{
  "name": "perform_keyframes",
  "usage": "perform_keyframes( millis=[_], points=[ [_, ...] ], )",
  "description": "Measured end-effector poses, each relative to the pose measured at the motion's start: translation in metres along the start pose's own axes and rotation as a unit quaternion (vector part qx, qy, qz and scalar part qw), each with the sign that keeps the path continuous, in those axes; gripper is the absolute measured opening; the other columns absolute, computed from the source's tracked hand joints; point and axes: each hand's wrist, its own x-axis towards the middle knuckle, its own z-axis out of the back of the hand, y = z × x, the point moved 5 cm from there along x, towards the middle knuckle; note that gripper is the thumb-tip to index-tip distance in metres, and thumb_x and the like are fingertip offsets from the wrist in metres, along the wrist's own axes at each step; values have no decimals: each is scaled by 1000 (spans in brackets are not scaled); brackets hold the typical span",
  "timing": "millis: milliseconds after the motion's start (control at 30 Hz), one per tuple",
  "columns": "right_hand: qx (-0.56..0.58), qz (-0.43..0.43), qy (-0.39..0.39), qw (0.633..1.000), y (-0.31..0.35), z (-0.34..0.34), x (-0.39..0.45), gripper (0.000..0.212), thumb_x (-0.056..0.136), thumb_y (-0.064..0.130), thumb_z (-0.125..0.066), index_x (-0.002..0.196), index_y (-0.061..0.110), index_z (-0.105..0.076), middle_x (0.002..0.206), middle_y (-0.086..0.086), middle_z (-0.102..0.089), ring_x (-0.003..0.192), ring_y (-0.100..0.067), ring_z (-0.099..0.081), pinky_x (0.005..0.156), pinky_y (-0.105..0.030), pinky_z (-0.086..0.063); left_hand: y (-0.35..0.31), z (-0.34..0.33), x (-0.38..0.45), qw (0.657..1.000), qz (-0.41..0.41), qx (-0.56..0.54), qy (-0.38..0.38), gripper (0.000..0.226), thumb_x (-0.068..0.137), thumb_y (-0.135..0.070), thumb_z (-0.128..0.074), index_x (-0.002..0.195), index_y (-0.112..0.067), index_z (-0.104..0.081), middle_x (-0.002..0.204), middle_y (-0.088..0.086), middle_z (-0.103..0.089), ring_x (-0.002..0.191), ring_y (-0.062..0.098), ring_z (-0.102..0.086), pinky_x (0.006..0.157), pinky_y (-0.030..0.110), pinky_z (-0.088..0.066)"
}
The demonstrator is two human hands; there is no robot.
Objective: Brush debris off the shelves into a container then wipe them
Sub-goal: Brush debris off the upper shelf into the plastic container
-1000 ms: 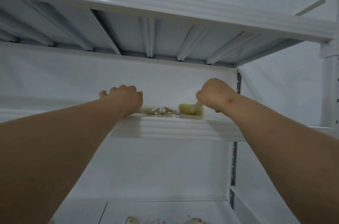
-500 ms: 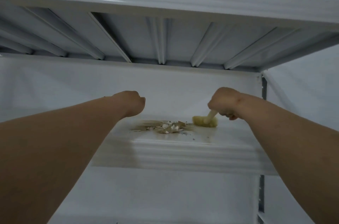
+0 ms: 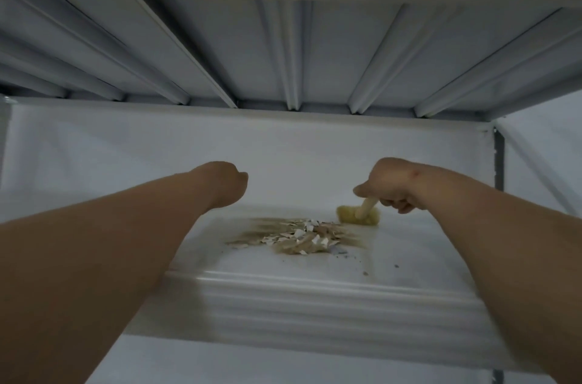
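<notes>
On the white metal shelf lies a pile of debris: pale paper-like flakes, brown dust and a few dark specks toward the front right. My right hand grips the wooden handle of a small brush. Its yellow bristles rest on the shelf just behind and to the right of the pile. My left hand hovers over the shelf to the left of the pile as a closed fist. Nothing shows in it, and its fingers are turned away from me.
The ribbed underside of the shelf above hangs low over my hands. A white back wall closes the bay, and a grey slotted upright stands at the right corner. No container is in sight.
The view has risen and closed in, so the shelf top and whole pile now show. My left hand left the shelf's front edge. The brush sits a little farther back and right.
</notes>
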Motion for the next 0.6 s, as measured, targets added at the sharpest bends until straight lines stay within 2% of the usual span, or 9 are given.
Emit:
perform_keyframes(
  millis=[67,133,233,333,400,500,533,600],
  points=[
    [42,12,19,999,11,0,-6,23,93,27,-62,84,6,-61,58,-4,-44,48,-16,-36,59,-28,-40,8,-5,10,1000,4,-17,-4,50,105,-29,-18,142,0,-37,150,17,-33,136,30,-33,110,36,-26],
    [87,33,15,996,25,10,-17,13,91,18,-63,86,6,-63,50,-1,-40,42,-14,-31,58,-27,-40,17,-7,15,999,10,-24,-19,51,102,-34,-20,137,-4,-42,146,15,-39,131,32,-38,110,42,-29],
    [137,46,-35,989,33,31,-28,6,85,12,-63,86,7,-64,48,0,-35,40,-13,-26,54,-26,-37,29,-9,17,998,27,-42,-36,45,101,-32,-21,128,-7,-47,139,11,-44,126,32,-40,109,52,-27],
    [138,39,-93,985,35,39,-22,4,81,10,-61,83,7,-63,51,-4,-39,42,-15,-29,51,-26,-35,29,-7,16,990,50,-122,-54,28,101,-18,-23,110,-8,-47,127,12,-47,113,31,-43,106,53,-32],
    [110,31,-119,986,40,35,-11,5,81,8,-58,81,4,-60,57,-8,-44,46,-18,-35,51,-26,-36,30,-8,17,988,57,-136,-56,29,101,-22,-23,107,-9,-48,122,11,-49,112,31,-45,105,53,-33],
    [36,26,-102,994,53,15,10,14,88,7,-51,84,-2,-60,73,-17,-55,58,-25,-47,55,-30,-40,31,-11,18,989,48,-127,-55,32,100,-31,-23,105,-11,-47,114,8,-48,109,29,-45,106,51,-31],
    [3,28,-81,996,57,3,16,18,91,8,-50,86,-4,-62,78,-19,-57,61,-26,-49,57,-32,-41,32,-13,19,990,47,-126,-52,31,100,-31,-23,103,-11,-46,113,9,-48,108,29,-45,106,51,-31],
    [-15,38,-12,999,62,-24,23,22,95,13,-50,88,-3,-63,81,-17,-60,57,-23,-46,55,-30,-38,33,-14,19,990,47,-127,-43,31,99,-31,-22,100,-10,-45,115,11,-50,109,30,-46,106,52,-32]
  ],
)
